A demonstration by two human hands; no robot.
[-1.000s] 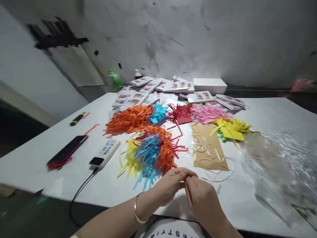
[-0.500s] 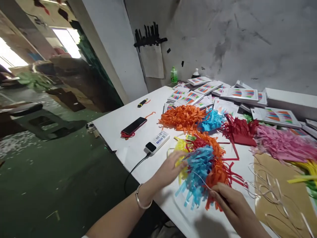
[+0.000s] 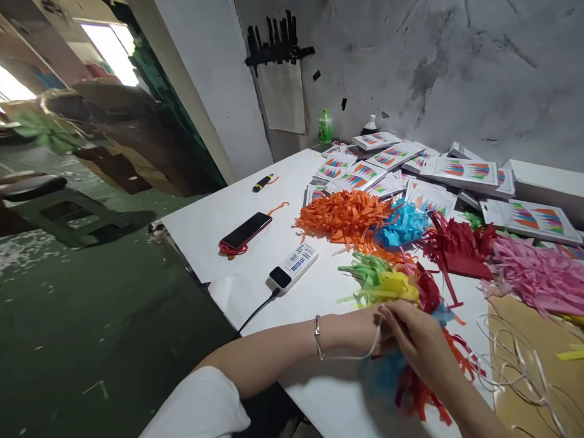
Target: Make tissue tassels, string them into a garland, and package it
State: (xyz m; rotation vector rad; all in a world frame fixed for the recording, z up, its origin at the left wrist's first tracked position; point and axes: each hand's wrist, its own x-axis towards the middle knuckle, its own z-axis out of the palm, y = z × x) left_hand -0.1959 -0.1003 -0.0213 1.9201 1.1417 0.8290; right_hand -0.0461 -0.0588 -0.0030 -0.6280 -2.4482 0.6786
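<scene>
Head view: recorded looking down across white counter (image 3: 255, 201), both forearms in frame.
Right hand (image 3: 422, 340): laid over multicoloured fringe bundle (image 3: 401, 292); fingers (image 3: 395, 316) curled and pinching bundle together with thin pale cord (image 3: 360, 353).
Left hand (image 3: 371, 331): mostly hidden behind right hand and bundle; closed about bundle's lower part, exact finger state could not be told; silver bracelet (image 3: 316, 336) on wrist.
Fringe bundle: held just above counter near front edge; green and yellow strips uppermost, red, orange and blue strips hanging below hands.
Cord: looped from right fingers down under left wrist.
Orange fringe pile (image 3: 347, 216): on counter beyond bundle, touching blue fringe pile (image 3: 401, 224).
Red fringe (image 3: 456, 249) and pink fringe (image 3: 538, 274): lying to right of blue pile.
Brown paper sheet (image 3: 524, 340): at right, with loose pale cords on it.
Power bank (image 3: 294, 266): left of bundle, black cable attached.
Phone (image 3: 246, 230): further left, face up.
Printed card packs (image 3: 360, 176): stacked along far side by wall.
</scene>
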